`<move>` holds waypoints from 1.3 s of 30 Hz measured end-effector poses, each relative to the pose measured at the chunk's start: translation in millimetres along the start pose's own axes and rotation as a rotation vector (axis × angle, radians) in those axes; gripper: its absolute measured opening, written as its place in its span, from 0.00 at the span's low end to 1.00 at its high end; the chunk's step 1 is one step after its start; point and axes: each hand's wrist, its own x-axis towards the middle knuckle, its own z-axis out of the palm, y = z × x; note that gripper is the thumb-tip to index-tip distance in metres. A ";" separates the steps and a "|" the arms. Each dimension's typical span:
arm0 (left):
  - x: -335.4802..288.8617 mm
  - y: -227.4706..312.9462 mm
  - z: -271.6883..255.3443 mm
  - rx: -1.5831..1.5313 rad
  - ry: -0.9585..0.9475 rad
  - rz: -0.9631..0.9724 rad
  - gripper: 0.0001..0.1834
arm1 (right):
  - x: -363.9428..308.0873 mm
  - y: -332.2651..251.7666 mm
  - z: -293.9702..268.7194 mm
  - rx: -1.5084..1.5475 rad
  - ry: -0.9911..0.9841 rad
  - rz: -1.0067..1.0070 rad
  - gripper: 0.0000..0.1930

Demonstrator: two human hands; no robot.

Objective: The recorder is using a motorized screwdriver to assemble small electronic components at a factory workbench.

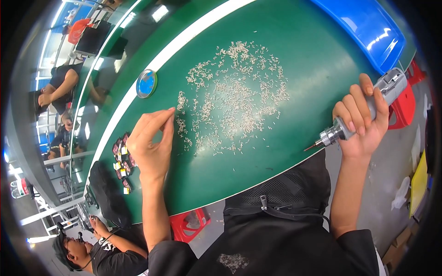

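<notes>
Over the left part of the green tabletop, my left hand (152,142) is closed in a pinch, thumb and forefinger together; anything between the tips is too small to make out. Just right of those fingertips, many small pale rod-shaped pieces (235,101) lie scattered across the surface. My right hand (361,119), at the table's right front edge, wraps around a grey electric screwdriver (340,130). Its thin bit points left and slightly down, apart from the scattered pieces. A round shallow dish (147,83) with something blue in it stands beyond my left hand.
Small dark items with yellow-white labels (122,163) lie left of my left wrist, near a black bag-like object (107,195). A blue bin (368,34) occupies the far right. Red stools (189,224) stand below the table. A co-worker (108,253) sits at lower left.
</notes>
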 end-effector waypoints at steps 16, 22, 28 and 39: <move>-14.0 19.9 -3.0 -0.109 0.009 -0.118 0.05 | -4.7 -3.8 -3.3 0.014 -0.005 -0.004 0.08; -42.5 85.6 14.2 -0.690 -0.019 -0.285 0.08 | -2.1 0.6 -2.6 -0.001 0.037 -0.034 0.11; -59.0 122.5 40.4 -1.334 -0.127 -0.454 0.07 | -7.4 17.2 46.8 0.069 -0.118 0.002 0.10; -63.4 138.4 48.8 -1.639 -0.182 -0.472 0.09 | -14.4 -3.1 47.7 -0.031 -0.177 0.087 0.12</move>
